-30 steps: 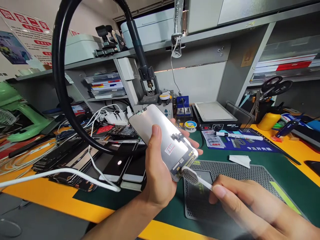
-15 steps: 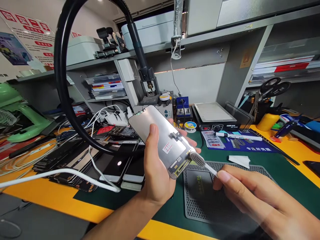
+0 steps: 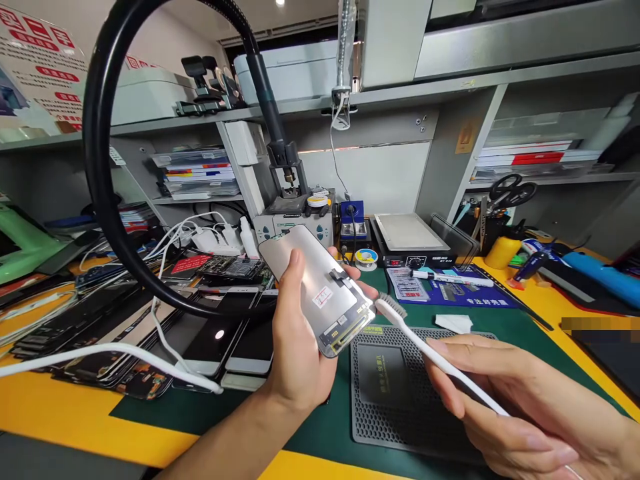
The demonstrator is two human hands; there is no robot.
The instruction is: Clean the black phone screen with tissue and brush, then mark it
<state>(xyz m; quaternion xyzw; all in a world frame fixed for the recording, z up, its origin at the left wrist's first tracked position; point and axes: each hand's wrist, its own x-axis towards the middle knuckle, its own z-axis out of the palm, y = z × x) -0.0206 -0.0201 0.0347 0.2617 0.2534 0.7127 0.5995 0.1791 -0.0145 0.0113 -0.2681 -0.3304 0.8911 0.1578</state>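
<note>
A phone screen panel [image 3: 313,280], its silvery back up, lies tilted in my left hand [image 3: 300,347], thumb along one edge and fingertips showing at the far edge. A small white label, a dark flex cable and gold contacts show on the panel's back. My right hand [image 3: 505,387] grips a white toothbrush [image 3: 435,353] by its handle. The brush head, with grey bristles facing up and to the right, is close to the panel's lower right corner; whether it touches is hard to tell. Below both lies a grey perforated mat [image 3: 365,427].
A black flexible hose [image 3: 95,153] loops at the left. Phones and parts [image 3: 200,340] and a white cable [image 3: 125,350] lie left of my left hand. A heating plate [image 3: 413,233], solder spool [image 3: 367,259], marker [image 3: 453,277] and white tissue [image 3: 453,323] are behind the mat.
The brush has come off the contact end of the panel and turned, its bristles now facing up. More of its handle shows in my right hand. The view has shifted right.
</note>
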